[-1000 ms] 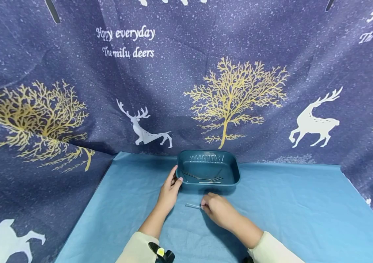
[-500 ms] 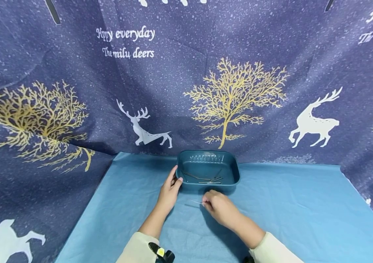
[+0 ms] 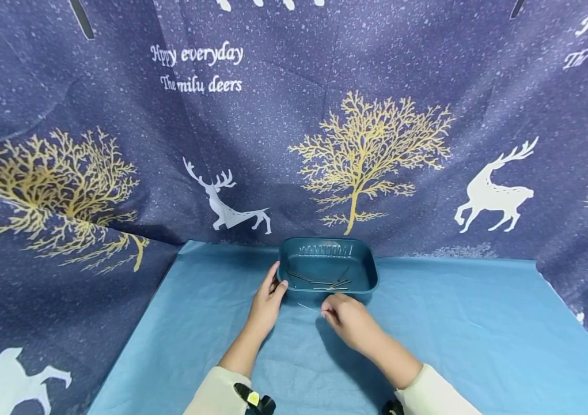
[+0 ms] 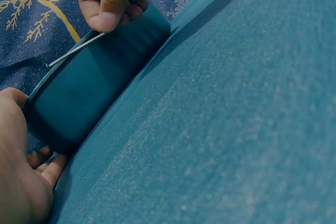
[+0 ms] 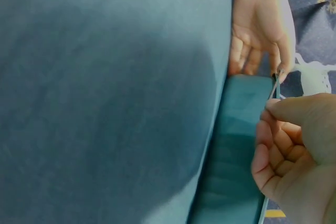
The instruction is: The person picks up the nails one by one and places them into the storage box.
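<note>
A teal rectangular tray (image 3: 332, 266) stands at the back of the cloth. Several thin metal rods (image 3: 331, 283) lie inside it. My left hand (image 3: 266, 302) holds the tray's left end, thumb at the near rim and other fingers against the outside wall. Just in front of the tray, my right hand (image 3: 348, 320) pinches one end of a thin, straight, pale rod (image 3: 308, 307) between thumb and fingertips. In the left wrist view that rod (image 4: 73, 55) sticks out toward the left hand, level with the tray's rim. The right wrist view shows my right hand (image 5: 299, 150) with curled fingers.
A light blue cloth (image 3: 480, 340) covers the table on both sides and in front. Behind the tray hangs a dark blue curtain (image 3: 408, 242) printed with deer and trees. A dark strap device (image 3: 254, 399) sits at the left sleeve.
My right hand has lifted the rod off the cloth and moved it up toward the tray's near wall. My left hand stays in place on the tray.
</note>
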Demonstrator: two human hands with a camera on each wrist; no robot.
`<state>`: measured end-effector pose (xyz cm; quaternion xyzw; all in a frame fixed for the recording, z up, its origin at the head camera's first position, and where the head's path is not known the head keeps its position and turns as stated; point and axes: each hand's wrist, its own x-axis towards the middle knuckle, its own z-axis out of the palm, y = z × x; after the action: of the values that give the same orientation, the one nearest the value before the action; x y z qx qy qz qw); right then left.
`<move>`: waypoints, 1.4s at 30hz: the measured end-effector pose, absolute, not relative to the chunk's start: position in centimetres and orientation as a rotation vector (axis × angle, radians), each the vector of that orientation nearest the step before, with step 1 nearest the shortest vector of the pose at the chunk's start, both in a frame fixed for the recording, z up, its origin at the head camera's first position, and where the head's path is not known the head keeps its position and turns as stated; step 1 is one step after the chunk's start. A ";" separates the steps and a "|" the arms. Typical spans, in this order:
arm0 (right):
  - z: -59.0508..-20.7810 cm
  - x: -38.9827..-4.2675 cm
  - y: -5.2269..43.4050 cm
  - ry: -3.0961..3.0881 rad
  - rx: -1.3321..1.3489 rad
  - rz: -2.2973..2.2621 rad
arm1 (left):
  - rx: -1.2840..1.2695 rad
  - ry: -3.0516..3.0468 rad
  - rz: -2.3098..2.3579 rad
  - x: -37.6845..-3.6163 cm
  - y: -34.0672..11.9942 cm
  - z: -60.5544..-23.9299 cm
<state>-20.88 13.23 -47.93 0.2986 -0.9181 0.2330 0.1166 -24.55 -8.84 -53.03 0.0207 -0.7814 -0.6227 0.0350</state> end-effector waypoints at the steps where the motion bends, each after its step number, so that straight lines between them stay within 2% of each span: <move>1: -47.8 -20.9 13.3 -2.688 0.868 0.685 | 0.063 -2.404 -1.913 -24.6 -8.8 -53.1; 42: -45.7 -23.0 15.3 -2.709 0.464 0.843 | 0.068 -2.409 -1.917 -24.7 -8.8 -53.2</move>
<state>-23.03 15.33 -45.66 0.1600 -0.9340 0.2906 0.1329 -24.65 -8.82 -53.16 0.0220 -0.7818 -0.6224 0.0311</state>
